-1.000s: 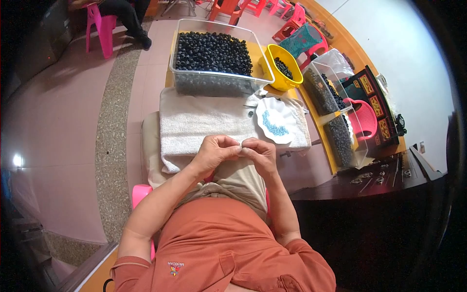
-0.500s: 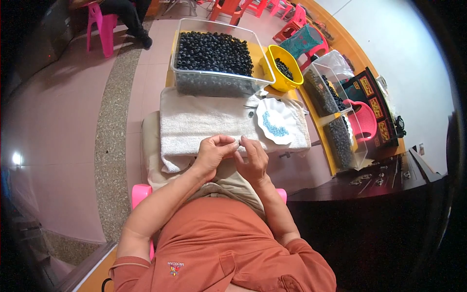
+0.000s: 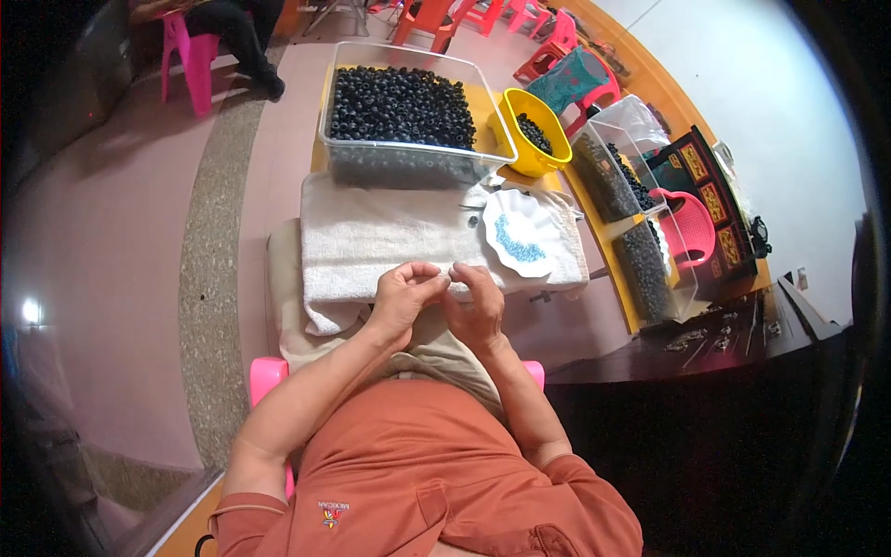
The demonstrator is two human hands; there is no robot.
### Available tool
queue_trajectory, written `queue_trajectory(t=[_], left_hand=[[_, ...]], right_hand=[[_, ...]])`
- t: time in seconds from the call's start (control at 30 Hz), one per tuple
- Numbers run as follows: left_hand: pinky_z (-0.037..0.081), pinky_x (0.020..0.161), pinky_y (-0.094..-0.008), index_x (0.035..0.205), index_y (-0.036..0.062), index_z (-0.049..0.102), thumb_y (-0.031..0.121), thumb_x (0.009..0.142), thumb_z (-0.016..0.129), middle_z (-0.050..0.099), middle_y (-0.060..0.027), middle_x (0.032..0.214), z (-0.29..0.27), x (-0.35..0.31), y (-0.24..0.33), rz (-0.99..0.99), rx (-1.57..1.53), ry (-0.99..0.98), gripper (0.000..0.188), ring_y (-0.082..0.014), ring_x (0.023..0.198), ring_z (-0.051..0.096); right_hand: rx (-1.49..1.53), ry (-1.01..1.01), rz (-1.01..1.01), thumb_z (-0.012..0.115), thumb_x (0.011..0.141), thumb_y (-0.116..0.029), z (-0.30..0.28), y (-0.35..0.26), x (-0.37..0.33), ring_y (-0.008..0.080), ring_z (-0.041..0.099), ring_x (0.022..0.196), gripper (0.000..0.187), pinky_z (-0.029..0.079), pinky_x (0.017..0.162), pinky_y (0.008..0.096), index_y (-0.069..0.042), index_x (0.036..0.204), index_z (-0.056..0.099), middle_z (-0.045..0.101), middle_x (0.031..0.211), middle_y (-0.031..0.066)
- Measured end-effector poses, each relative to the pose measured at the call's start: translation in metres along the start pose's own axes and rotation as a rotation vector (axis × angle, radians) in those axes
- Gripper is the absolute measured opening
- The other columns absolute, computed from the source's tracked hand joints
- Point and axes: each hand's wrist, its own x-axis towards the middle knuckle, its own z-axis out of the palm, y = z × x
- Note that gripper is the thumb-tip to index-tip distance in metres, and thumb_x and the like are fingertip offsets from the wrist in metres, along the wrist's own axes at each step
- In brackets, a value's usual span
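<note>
My left hand [image 3: 399, 299] and my right hand [image 3: 479, 308] meet over the near edge of a folded white towel [image 3: 380, 227]. Thumb and fingers are pinched on both, tips almost touching; whatever small thing is between them is too tiny to make out. Just beyond my right hand, a white scalloped dish [image 3: 543, 218] lies on the towel with small light-blue bits [image 3: 516, 243] in it. A small dark piece [image 3: 472, 222] rests on the towel left of the dish.
Behind the towel stands a clear plastic box [image 3: 399, 169] of small black ring-like pieces [image 3: 404, 107]. A yellow tub [image 3: 540, 167] with more stands beside it. Further right are clear bins [image 3: 645, 265] of dark pieces. At far left a person sits on a pink stool [image 3: 188, 65].
The whole view has shifted slightly. My hands stay pinched together at the towel's near edge, with only a slight change in the fingers.
</note>
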Motion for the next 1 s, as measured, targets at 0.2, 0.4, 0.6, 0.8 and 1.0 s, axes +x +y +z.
queue_trajectory(t=[0.2,0.4,0.6,0.8,1.0], left_hand=[[0.053,0.07,-0.0248,0.098,0.0002,0.057,0.002,0.087,0.066,0.066,-0.008,0.09,0.003,-0.003,0.0,-0.01,-0.001,-0.004,0.014,-0.0137,0.076,0.064],[0.053,0.069,-0.0241,0.098,0.0007,0.058,0.002,0.087,0.065,0.066,-0.0077,0.091,0.002,-0.002,0.0,-0.048,-0.003,0.024,0.014,-0.0135,0.076,0.064],[0.052,0.068,-0.0224,0.097,0.0012,0.059,0.004,0.088,0.065,0.065,-0.0066,0.089,0.001,-0.004,-0.003,-0.064,0.022,0.002,0.011,-0.0117,0.076,0.063],[0.051,0.069,-0.0219,0.097,-0.0003,0.059,0.0,0.086,0.064,0.064,-0.0069,0.089,0.004,-0.006,0.002,-0.094,0.05,0.005,0.012,-0.011,0.078,0.062],[0.051,0.069,-0.0214,0.096,0.0008,0.062,0.007,0.086,0.07,0.065,-0.0031,0.086,0.008,-0.008,0.001,-0.118,0.09,-0.014,0.014,-0.0078,0.076,0.061]], right_hand=[[0.016,-0.064,0.036,0.069,0.072,0.004,-0.006,0.001,-0.001,0.0301,0.063,0.075,0.039,0.052,0.064,0.0359,-0.002,0.109,0.058,0.063,0.086,0.0149],[0.067,-0.113,0.054,0.069,0.07,0.007,-0.006,0.004,-0.001,0.0266,0.065,0.073,0.039,0.052,0.062,0.0324,-0.001,0.106,0.059,0.063,0.081,0.0142],[0.205,-0.124,0.212,0.069,0.072,0.005,-0.012,0.003,-0.002,0.0281,0.063,0.074,0.039,0.051,0.062,0.0339,-0.002,0.108,0.059,0.061,0.082,0.0133],[0.171,-0.28,0.113,0.068,0.071,0.006,-0.022,0.008,0.003,0.0286,0.061,0.07,0.038,0.049,0.059,0.0348,-0.003,0.106,0.059,0.059,0.08,0.0121],[0.251,-0.375,0.209,0.068,0.078,0.001,-0.041,0.023,0.007,0.0249,0.06,0.072,0.036,0.049,0.061,0.032,-0.004,0.113,0.061,0.058,0.09,0.0134]])
